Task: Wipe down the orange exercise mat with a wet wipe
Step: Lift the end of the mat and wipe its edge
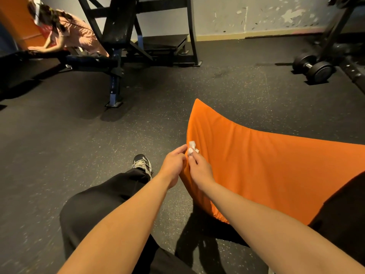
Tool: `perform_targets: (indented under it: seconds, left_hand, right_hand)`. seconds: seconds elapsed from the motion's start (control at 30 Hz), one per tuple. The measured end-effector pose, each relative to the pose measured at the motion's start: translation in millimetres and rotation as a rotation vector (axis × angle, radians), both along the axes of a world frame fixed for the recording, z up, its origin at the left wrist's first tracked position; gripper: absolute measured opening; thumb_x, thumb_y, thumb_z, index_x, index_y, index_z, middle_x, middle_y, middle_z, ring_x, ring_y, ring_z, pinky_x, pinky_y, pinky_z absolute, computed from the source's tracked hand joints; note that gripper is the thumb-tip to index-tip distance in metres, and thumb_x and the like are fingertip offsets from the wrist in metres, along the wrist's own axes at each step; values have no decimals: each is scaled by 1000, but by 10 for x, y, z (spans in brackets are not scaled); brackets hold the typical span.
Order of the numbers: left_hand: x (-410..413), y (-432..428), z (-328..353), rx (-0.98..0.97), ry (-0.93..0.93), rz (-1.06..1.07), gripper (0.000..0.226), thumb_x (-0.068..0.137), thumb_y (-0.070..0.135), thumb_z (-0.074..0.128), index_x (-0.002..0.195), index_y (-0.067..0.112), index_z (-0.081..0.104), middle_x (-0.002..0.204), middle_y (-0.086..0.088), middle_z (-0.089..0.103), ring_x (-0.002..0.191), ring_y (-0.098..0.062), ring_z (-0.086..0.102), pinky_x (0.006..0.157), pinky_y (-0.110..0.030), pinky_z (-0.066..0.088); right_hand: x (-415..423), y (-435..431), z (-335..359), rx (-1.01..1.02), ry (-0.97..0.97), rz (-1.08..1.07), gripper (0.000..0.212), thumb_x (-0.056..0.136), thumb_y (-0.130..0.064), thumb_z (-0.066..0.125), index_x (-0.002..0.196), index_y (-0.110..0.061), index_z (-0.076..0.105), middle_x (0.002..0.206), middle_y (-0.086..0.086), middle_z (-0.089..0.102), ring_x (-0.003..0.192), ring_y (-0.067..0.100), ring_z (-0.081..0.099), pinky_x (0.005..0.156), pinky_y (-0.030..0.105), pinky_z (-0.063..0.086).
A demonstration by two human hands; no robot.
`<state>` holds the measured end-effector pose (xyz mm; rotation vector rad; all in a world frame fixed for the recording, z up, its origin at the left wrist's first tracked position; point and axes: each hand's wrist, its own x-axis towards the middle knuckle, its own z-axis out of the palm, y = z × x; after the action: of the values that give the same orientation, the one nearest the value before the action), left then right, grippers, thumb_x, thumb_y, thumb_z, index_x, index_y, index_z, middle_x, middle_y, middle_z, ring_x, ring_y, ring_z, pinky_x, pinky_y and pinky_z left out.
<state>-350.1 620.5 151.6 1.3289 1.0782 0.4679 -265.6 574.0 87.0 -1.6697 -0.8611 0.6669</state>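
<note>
Where the hands meet: a small, crumpled white wet wipe (192,148) is held just below frame centre, at the left edge of the mat.
Left hand (173,165): fingers are drawn narrow and pinched on the wipe's left side; the forearm enters from 7 o'clock.
Right hand (199,169): fingertips are pinched on the wipe's lower right part; the forearm enters from 5 o'clock.
Wipe-to-mat contact: cannot be told from this view.
Orange exercise mat (266,165): found at 3 to 4 o'clock of the hands, on the floor, wrinkled, with one corner pointing to 12 o'clock; its right part is overlapped by a black-clad leg.
Left leg (102,204): black trousers, stretched toward 12 o'clock, ending in a laced shoe (143,163) just left of the left hand.
Floor (59,135): dark speckled rubber.
Weight bench (118,36): black and blue frame, at 11 to 12 o'clock, well apart from the mat.
Dumbbell (316,69): black, on the floor at 2 o'clock.
Second person (77,34): in pink, bent over at 10 o'clock.
Wall (256,14): pale, paint flaked, at 1 o'clock.
</note>
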Motion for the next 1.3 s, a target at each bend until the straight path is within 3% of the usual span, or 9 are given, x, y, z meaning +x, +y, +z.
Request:
perform_targets:
  seconds: [0.1, 0.2, 0.33, 0.47, 0.7, 0.83, 1.0, 1.17, 1.3]
  left_hand:
    - [42, -61, 57, -1, -30, -45, 67, 84, -10, 35, 139, 19, 60, 128, 3, 67, 116, -12, 62, 103, -28, 47]
    - [36, -20, 82, -72, -109, 25, 67, 85, -14, 31, 139, 15, 56, 123, 2, 67, 105, -10, 65, 91, -23, 50]
    - [18, -22, 76, -149, -149, 85, 60, 90, -12, 37, 146, 9, 48, 136, -8, 60, 123, -23, 58, 92, -28, 51]
    - [33, -57, 32, -98, -145, 39, 41, 93, -11, 40, 113, 12, 67, 86, 4, 74, 81, -7, 69, 65, -14, 52]
    - [-5, 36, -58, -79, -122, 136, 37, 88, 2, 58, 120, 13, 72, 109, -7, 76, 107, -21, 70, 97, -36, 55]
    - [-25, 30, -5, -90, -152, 152, 40, 86, -4, 49, 111, 11, 76, 108, -13, 75, 103, -24, 69, 96, -39, 53]
    - [-13, -42, 17, -76, -168, 105, 46, 93, -6, 39, 122, 12, 70, 113, -5, 74, 111, -18, 67, 96, -30, 53]
    - [-48, -65, -15, -44, -136, 95, 42, 99, -7, 39, 126, 17, 61, 85, 10, 74, 77, -3, 71, 67, -16, 55]
    - [-80, -43, -49, -34, -100, 35, 43, 103, 4, 40, 140, 16, 57, 121, 5, 67, 101, -3, 66, 72, -13, 52]
  right_hand:
    - [110, 248, 143, -26, 161, 3, 42, 110, -24, 36, 149, -12, 48, 152, 6, 48, 142, 18, 41, 120, 28, 28]
    - [-34, 158, 157, -11, 165, -43, 34, 107, -11, 40, 135, -8, 60, 125, -1, 61, 122, 10, 52, 96, 4, 34]
    - [-220, -148, -22, 29, -43, -9, 48, 99, -4, 45, 141, -23, 59, 145, -3, 57, 136, 12, 48, 114, 22, 34]
    - [7, 50, 120, -17, 28, -13, 53, 106, -9, 38, 156, -26, 36, 159, 0, 39, 147, 17, 35, 116, 21, 23]
    - [-157, -109, 148, 77, -21, -40, 33, 105, -19, 47, 132, -25, 64, 127, -8, 68, 119, 10, 59, 94, 13, 42]
    - [-182, -204, 3, 136, -64, -6, 35, 104, -16, 51, 136, -20, 65, 138, -7, 63, 129, 5, 54, 110, 22, 41]
    - [-167, 75, 141, 87, 131, -85, 25, 106, -21, 48, 116, -26, 70, 108, -7, 71, 101, 13, 63, 90, 28, 47]
    - [-155, -138, -212, -146, 15, -74, 18, 105, -26, 50, 96, -28, 65, 95, -5, 59, 89, 14, 52, 75, 27, 35]
    - [-85, -94, -99, -94, 64, -116, 24, 104, -28, 53, 92, -18, 71, 92, 1, 60, 85, 15, 53, 67, 23, 36]
